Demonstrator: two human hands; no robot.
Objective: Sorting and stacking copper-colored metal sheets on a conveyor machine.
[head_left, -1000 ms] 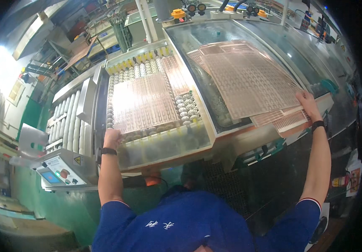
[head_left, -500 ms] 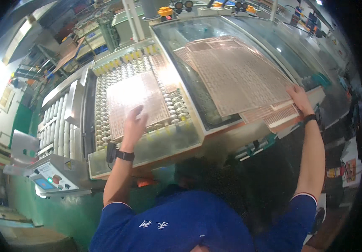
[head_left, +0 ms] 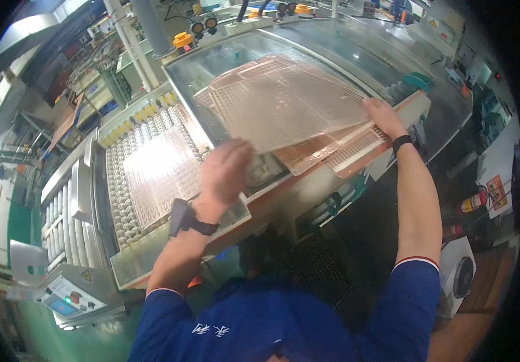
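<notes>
A stack of thin copper-coloured panels (head_left: 296, 102) with fine printed patterns lies in a wet shallow tank (head_left: 193, 75). My right hand (head_left: 384, 118) grips the near right corner of the top panel, whose near edge sits raised off those beneath. Close to that panel's near left corner is my left hand (head_left: 226, 172); motion smears its fingers, so whether they touch the panel is unclear. Another copper panel (head_left: 160, 172) rests flat on the wheeled roller conveyor (head_left: 118, 199) to the left, with glare on it.
A control box (head_left: 70, 298) with a small screen and buttons stands at the conveyor's near left end. White rollers (head_left: 67, 217) lie farther left. The tank's raised rim (head_left: 284, 193) runs along the front. A fire extinguisher (head_left: 472, 202) is at the far right.
My left hand has moved right, from over the conveyor panel to the stack's near left corner. The top panel's near edge has lifted and shifted. The view has turned rightward.
</notes>
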